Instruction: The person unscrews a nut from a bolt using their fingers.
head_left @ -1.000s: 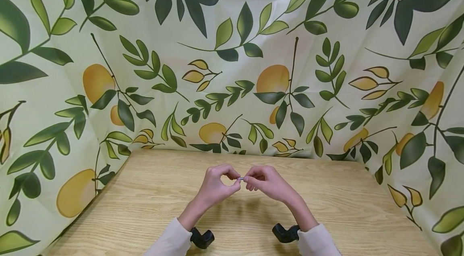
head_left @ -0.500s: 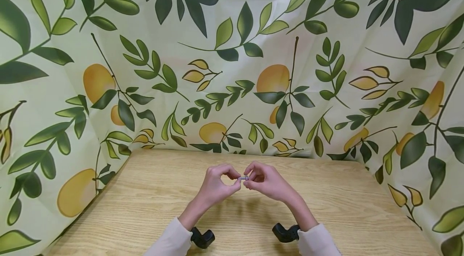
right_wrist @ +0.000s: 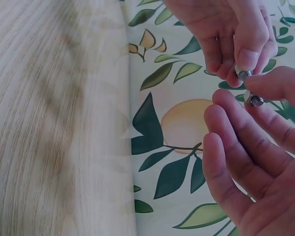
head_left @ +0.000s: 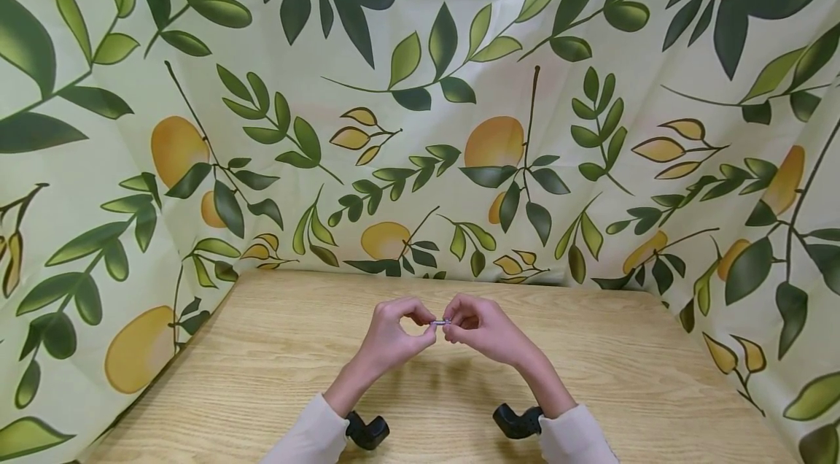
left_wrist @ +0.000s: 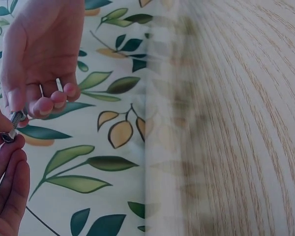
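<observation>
A small metal bolt (head_left: 439, 322) spans the gap between the two hands, held level above the table. My left hand (head_left: 391, 333) pinches it by its head end between thumb and forefinger; the threaded shank (left_wrist: 15, 119) shows in the left wrist view. At the other end, a nut (right_wrist: 254, 100) sits round the bolt's tip in the right wrist view. My right hand (head_left: 484, 330) has thumb and forefinger on either side of this nut. The right hand's other fingers are loosely bent. Fingertips hide part of the bolt and nut.
A wood-grain table (head_left: 275, 362) lies beneath the hands. Leaf-and-fruit patterned cloth (head_left: 420, 157) hangs behind it and along both sides. Black wrist-worn devices (head_left: 367, 431) project inward from the sleeves.
The right thumb and forefinger spread apart half a second ago, baring more of the bolt's end, and have since drawn closer around it. The left hand has stayed in place.
</observation>
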Motion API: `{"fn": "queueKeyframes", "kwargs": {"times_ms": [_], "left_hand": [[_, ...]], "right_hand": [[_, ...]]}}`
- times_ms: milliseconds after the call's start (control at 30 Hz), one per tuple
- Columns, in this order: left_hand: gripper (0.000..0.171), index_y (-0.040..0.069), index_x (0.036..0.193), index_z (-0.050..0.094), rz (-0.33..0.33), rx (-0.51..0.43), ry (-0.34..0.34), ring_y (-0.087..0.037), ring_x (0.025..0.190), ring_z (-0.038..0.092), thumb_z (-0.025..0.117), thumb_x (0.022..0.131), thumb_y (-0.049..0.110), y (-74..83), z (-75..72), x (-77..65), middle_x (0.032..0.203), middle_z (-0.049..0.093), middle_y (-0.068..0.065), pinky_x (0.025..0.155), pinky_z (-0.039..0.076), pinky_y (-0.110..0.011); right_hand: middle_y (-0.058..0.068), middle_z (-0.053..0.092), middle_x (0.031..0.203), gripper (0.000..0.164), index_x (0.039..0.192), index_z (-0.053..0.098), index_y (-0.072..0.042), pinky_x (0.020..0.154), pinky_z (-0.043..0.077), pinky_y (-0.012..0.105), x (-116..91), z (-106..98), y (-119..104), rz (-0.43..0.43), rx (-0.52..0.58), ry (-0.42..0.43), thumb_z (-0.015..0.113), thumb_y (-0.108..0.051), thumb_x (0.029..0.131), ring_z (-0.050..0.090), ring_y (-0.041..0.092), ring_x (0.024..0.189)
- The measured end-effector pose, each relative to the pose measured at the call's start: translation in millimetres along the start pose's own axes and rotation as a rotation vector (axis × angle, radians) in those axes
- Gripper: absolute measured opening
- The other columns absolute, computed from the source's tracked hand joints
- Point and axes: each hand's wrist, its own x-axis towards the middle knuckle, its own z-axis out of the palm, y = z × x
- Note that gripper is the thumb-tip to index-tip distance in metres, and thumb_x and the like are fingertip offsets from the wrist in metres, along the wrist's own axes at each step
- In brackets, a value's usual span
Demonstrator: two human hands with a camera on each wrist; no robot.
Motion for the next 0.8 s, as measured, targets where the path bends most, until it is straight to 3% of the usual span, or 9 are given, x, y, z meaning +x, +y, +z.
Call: {"fn": "queueKeyframes", "kwargs": {"times_ms": [167, 333, 467, 667, 800], "left_hand": [[0.016, 0.015, 0.08, 0.074, -0.011, -0.006, -0.003, -0.023, 0.071, 0.069, 0.079, 0.076, -0.001, 0.6, 0.2, -0.3, 0.077, 0.075, 0.003, 0.069, 0.057, -0.022], [0.017, 0.015, 0.08, 0.074, -0.014, -0.008, -0.001, -0.014, 0.072, 0.068, 0.079, 0.077, 0.0, 1.1, 0.0, -0.2, 0.077, 0.075, 0.004, 0.069, 0.059, -0.028], [0.017, 0.015, 0.08, 0.074, -0.013, -0.01, -0.001, -0.009, 0.073, 0.067, 0.079, 0.077, -0.001, 0.8, -0.1, -0.5, 0.077, 0.075, 0.004, 0.068, 0.06, -0.032], [0.016, 0.015, 0.08, 0.075, -0.02, -0.009, 0.0, -0.016, 0.072, 0.069, 0.079, 0.077, 0.0, 1.2, -0.6, 0.0, 0.077, 0.076, 0.004, 0.069, 0.057, -0.023], [0.016, 0.015, 0.08, 0.075, -0.016, -0.012, 0.003, -0.022, 0.071, 0.069, 0.079, 0.076, 0.0, 0.9, -0.5, 0.6, 0.077, 0.076, 0.003, 0.069, 0.056, -0.022]], "right_hand": [[0.007, 0.074, 0.085, 0.02, 0.108, 0.064, -0.003, 0.067, 0.055, 0.025, 0.1, -0.4, 0.0, 0.0, -0.008, 0.006, 0.073, -0.014, 0.093, 0.067, 0.012, 0.074], [0.009, 0.074, 0.085, 0.023, 0.108, 0.069, -0.004, 0.069, 0.06, 0.031, 0.1, -2.7, -0.2, 0.04, 0.015, -0.02, 0.066, -0.025, 0.101, 0.069, 0.017, 0.074], [0.013, 0.074, 0.087, 0.019, 0.101, 0.071, -0.007, 0.071, 0.06, 0.03, -0.2, -3.6, -0.5, 0.043, 0.012, -0.038, 0.062, -0.024, 0.102, 0.07, 0.017, 0.076], [0.006, 0.073, 0.086, 0.009, 0.102, 0.068, -0.007, 0.071, 0.059, 0.028, -0.3, -1.9, -0.8, 0.017, 0.009, -0.005, 0.067, -0.015, 0.097, 0.07, 0.021, 0.079], [0.006, 0.071, 0.085, 0.013, 0.102, 0.064, -0.006, 0.069, 0.056, 0.025, -0.2, -0.7, -0.5, -0.004, 0.002, 0.012, 0.072, -0.011, 0.093, 0.067, 0.016, 0.078]]}}
